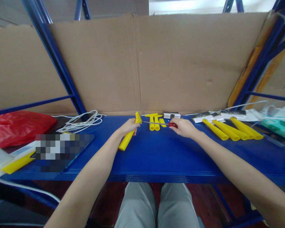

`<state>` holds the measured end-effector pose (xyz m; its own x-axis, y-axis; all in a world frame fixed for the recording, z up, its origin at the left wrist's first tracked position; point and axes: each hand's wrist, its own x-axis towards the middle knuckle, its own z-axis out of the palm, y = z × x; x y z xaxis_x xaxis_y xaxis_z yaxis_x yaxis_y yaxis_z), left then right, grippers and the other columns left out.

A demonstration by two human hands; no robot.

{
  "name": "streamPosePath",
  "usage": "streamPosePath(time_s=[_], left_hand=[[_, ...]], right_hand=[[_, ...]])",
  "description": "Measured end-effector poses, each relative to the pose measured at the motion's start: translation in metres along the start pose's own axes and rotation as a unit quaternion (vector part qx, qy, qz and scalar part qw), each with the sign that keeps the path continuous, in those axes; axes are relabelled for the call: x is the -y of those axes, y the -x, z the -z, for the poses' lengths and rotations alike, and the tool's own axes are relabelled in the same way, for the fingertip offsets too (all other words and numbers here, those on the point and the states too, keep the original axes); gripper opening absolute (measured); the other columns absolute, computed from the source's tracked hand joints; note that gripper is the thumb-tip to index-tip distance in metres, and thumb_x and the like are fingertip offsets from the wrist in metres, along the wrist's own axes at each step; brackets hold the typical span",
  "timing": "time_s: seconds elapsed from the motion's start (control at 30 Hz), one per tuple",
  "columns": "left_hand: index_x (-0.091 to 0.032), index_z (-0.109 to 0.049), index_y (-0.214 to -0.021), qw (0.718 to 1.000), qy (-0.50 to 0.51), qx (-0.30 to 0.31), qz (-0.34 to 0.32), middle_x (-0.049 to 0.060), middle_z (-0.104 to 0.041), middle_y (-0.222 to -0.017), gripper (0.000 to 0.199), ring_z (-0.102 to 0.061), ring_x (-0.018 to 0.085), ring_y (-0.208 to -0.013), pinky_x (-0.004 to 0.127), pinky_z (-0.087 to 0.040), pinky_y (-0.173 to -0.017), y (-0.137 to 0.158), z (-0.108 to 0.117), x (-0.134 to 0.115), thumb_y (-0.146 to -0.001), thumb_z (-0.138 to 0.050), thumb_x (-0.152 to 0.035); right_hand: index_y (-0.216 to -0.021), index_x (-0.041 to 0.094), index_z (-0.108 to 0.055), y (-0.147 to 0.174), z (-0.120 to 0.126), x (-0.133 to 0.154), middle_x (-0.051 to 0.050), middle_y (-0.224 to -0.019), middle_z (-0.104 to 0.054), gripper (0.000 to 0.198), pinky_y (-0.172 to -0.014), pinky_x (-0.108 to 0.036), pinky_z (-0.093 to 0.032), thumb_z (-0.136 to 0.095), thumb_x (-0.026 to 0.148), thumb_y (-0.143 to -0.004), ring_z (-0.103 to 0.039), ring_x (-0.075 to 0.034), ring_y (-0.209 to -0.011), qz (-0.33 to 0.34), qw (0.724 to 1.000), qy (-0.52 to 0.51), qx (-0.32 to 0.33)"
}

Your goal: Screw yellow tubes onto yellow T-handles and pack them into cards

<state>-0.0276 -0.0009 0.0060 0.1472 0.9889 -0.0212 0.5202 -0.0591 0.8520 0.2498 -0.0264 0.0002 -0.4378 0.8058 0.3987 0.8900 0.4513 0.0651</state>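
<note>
Left hand point(129, 126): gripping yellow T-shaped piece point(125, 142) near its head, over blue table point(156, 155) | right hand point(184, 127): closed round red-handled screwdriver point(173, 125), shaft pointing to that head | two yellow tubes point(152, 126): on table, between the hands

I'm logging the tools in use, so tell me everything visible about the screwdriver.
The screwdriver has a red handle, apparently plastic, and a thin, straight, metallic-looking shaft. It is held roughly level, the right hand gripping its handle, the shaft pointing left at the yellow piece in the left hand. Whether its tip enters that piece is too small to tell.
</note>
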Motion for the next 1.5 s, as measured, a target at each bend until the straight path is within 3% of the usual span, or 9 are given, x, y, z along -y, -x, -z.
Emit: streamPosePath(time_s=[0.3,0.57,0.77,1.03,1.23,1.37,1.5], left_hand=[[-0.018,-0.045,-0.076,1.0,-0.012,0.002,0.005,-0.006,-0.045,-0.039,0.01,-0.048,0.012,-0.034,0.022,-0.041,-0.039,0.004,-0.004,-0.004,-0.075,-0.047,-0.008],[-0.018,-0.044,-0.075,1.0,0.008,0.0,-0.004,-0.006,-0.045,-0.038,0.01,-0.047,0.011,-0.033,0.02,-0.04,-0.038,0.006,-0.006,-0.008,-0.075,-0.047,-0.008],[-0.016,-0.048,-0.078,1.0,0.009,-0.01,-0.002,-0.006,-0.045,-0.039,0.007,-0.047,0.011,-0.034,0.02,-0.041,-0.038,0.005,-0.007,-0.007,-0.074,-0.049,-0.011],[-0.015,-0.049,-0.082,1.0,-0.003,-0.024,0.001,-0.006,-0.045,-0.039,0.009,-0.047,0.011,-0.035,0.02,-0.042,-0.04,0.01,-0.009,-0.013,-0.074,-0.048,-0.01],[-0.015,-0.048,-0.081,1.0,0.003,-0.012,0.003,-0.006,-0.045,-0.039,0.008,-0.048,0.012,-0.035,0.021,-0.042,-0.04,0.009,-0.011,-0.012,-0.075,-0.048,-0.011],[-0.015,-0.048,-0.075,1.0,-0.013,-0.007,0.005,-0.004,-0.046,-0.038,0.005,-0.049,0.012,-0.035,0.022,-0.041,-0.04,0.01,-0.011,-0.013,-0.076,-0.046,-0.011],[-0.016,-0.048,-0.07,1.0,-0.009,-0.009,0.001,-0.004,-0.047,-0.038,0.007,-0.049,0.012,-0.035,0.022,-0.041,-0.039,0.01,-0.012,-0.013,-0.075,-0.046,-0.011]], right_hand=[[-0.1,0.02,-0.057,0.001,0.007,0.004,-0.011,-0.102,-0.065,0.022,-0.065,-0.029,-0.039,-0.042,0.021,-0.084,-0.06,-0.023,-0.087,-0.01,0.999,0.043,-0.019],[-0.11,0.015,-0.05,0.0,0.007,0.009,-0.015,-0.094,-0.068,0.028,-0.068,-0.032,-0.041,-0.043,0.027,-0.086,-0.064,-0.027,-0.084,-0.053,0.995,0.061,0.055],[-0.096,0.014,-0.058,-0.001,0.007,0.011,-0.016,-0.098,-0.067,0.026,-0.074,-0.033,-0.043,-0.042,0.034,-0.089,-0.064,-0.027,-0.09,-0.033,0.997,0.048,0.057],[-0.097,0.016,-0.056,0.0,0.009,0.01,-0.013,-0.101,-0.066,0.022,-0.069,-0.03,-0.042,-0.044,0.032,-0.088,-0.063,-0.025,-0.091,-0.03,0.995,0.093,0.015],[-0.105,0.014,-0.053,0.0,0.008,0.012,-0.013,-0.089,-0.069,0.029,-0.064,-0.03,-0.04,-0.047,0.036,-0.086,-0.065,-0.026,-0.081,-0.08,0.99,0.091,0.065],[-0.097,0.015,-0.058,0.0,0.012,0.013,-0.014,-0.088,-0.069,0.035,-0.066,-0.031,-0.041,-0.041,0.045,-0.088,-0.065,-0.026,-0.082,-0.065,0.991,0.078,0.083],[-0.09,0.017,-0.059,-0.001,0.015,0.008,-0.012,-0.089,-0.069,0.029,-0.066,-0.03,-0.041,-0.04,0.038,-0.09,-0.065,-0.025,-0.084,-0.043,0.993,0.066,0.084]])
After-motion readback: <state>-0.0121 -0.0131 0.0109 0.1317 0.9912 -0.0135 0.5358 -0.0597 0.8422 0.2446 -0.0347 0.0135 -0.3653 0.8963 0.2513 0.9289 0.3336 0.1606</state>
